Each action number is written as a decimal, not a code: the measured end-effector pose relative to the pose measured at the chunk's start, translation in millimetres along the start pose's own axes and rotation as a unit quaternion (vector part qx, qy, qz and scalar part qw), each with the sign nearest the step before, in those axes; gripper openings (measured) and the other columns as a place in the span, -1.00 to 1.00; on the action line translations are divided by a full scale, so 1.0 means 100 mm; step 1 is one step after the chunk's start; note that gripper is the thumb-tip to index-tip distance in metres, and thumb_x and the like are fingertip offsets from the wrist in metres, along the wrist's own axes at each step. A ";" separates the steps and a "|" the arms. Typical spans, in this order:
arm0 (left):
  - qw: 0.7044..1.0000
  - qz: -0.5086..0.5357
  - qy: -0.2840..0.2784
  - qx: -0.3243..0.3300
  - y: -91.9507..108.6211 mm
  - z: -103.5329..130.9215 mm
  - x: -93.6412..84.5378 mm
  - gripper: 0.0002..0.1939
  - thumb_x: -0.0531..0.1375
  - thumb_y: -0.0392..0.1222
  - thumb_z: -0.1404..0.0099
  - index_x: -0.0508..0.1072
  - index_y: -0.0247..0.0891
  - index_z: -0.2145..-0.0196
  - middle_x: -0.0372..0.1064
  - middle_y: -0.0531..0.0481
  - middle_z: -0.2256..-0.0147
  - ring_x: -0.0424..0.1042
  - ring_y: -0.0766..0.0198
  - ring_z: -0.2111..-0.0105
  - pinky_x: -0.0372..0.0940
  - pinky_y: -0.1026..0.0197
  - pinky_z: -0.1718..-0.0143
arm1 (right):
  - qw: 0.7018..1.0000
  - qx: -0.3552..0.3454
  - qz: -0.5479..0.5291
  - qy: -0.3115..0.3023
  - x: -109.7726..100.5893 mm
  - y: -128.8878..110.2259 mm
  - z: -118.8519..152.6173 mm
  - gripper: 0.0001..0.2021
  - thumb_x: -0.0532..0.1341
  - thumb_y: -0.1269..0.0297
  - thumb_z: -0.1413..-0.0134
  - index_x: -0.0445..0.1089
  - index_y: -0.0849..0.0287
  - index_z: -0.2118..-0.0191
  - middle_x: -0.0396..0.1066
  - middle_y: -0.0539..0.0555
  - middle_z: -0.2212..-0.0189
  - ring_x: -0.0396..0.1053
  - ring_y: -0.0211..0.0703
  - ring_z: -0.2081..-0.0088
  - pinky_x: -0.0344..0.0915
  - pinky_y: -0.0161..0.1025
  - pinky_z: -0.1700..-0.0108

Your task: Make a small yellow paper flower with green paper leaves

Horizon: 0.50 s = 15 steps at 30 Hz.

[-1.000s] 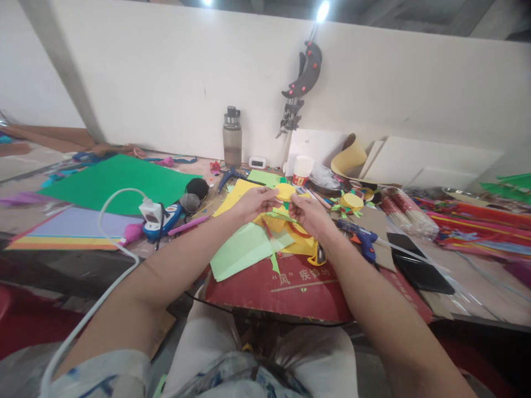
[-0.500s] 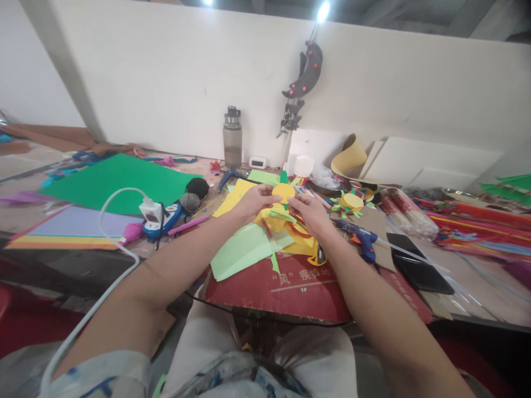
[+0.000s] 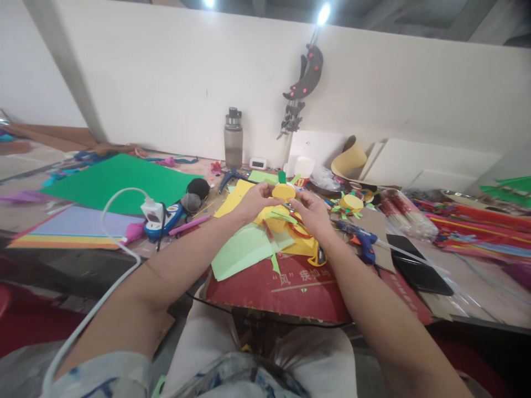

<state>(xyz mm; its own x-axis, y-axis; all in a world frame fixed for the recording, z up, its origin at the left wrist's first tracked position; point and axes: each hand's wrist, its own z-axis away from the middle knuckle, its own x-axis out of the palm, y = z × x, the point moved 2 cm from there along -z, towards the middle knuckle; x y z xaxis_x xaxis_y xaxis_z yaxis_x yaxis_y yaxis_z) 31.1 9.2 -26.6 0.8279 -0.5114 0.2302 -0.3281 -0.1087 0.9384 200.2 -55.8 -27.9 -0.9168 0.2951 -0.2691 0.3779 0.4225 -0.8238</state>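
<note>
Your left hand & right hand, mid-frame, pinch the round yellow paper disc piece betw. them, fingers nearly closed; fingertips partly hidden, blurry. White-and-red paper cup behind, partly blocked.

Beyond my left hand: grey water bottle, upright; small white clock beside it. Well right of my right hand: black phone, flat.

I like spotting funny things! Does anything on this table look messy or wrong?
Small green paper scraps lie loose on the red board, like cutting litter. Behind, a tan sheet curls up, unlike the flat green sheet. Nothing looks spilled.
</note>
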 end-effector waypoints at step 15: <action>0.999 -0.034 -0.033 0.006 0.06 0.00 -0.04 -0.53 0.54 -0.20 0.17 0.52 -0.35 0.29 0.59 -0.07 0.23 0.43 0.38 0.43 0.26 0.24 0.35 | 0.998 0.052 -0.045 -0.001 0.00 -0.04 0.00 -0.74 0.32 0.04 0.03 0.54 0.10 0.28 0.43 -0.02 0.46 0.29 -0.17 0.39 0.24 -0.21 0.29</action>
<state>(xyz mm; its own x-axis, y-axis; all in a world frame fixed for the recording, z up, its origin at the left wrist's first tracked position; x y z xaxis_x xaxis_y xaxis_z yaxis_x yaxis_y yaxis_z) 26.3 10.5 -22.1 0.8164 -0.5580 0.1487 -0.2780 -0.1542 0.9481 198.9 -57.2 -24.4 -0.9465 0.2582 -0.1934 0.2792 0.3555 -0.8920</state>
